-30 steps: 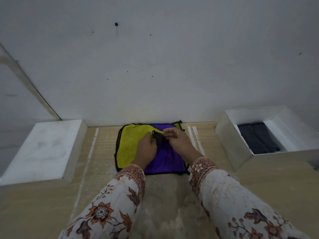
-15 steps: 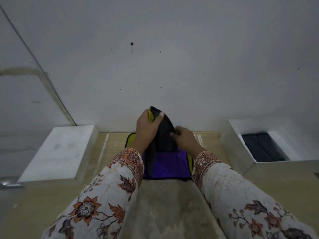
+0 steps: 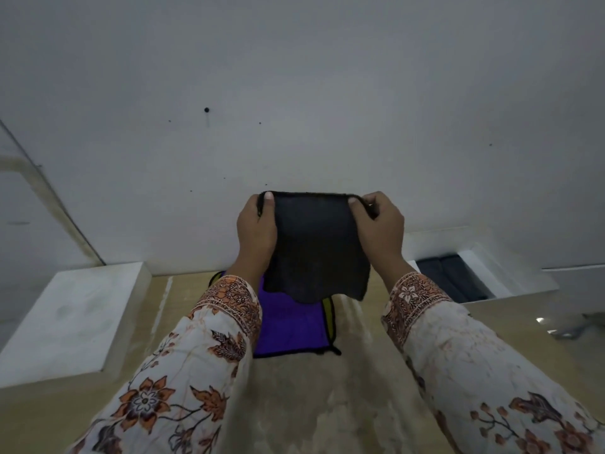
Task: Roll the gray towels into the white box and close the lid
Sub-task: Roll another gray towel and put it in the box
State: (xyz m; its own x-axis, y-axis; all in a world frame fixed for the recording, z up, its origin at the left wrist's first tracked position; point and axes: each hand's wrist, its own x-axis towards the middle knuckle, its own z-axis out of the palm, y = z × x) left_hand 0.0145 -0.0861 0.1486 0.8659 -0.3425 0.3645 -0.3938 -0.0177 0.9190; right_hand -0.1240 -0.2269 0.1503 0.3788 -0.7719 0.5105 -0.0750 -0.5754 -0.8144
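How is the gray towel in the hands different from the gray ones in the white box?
The held towel hangs open and flat in the air, pinched at its top corners by the left hand and right hand. The boxed towels lie rolled side by side in the box, touched by no hand. Both are dark gray.

We see a tan wooden table point(image 3: 327, 404). On it, a purple and yellow cloth point(image 3: 288, 326) lies at center, a white lid point(image 3: 72, 316) at nine o'clock, and an open white box point(image 3: 510, 283) at three o'clock.
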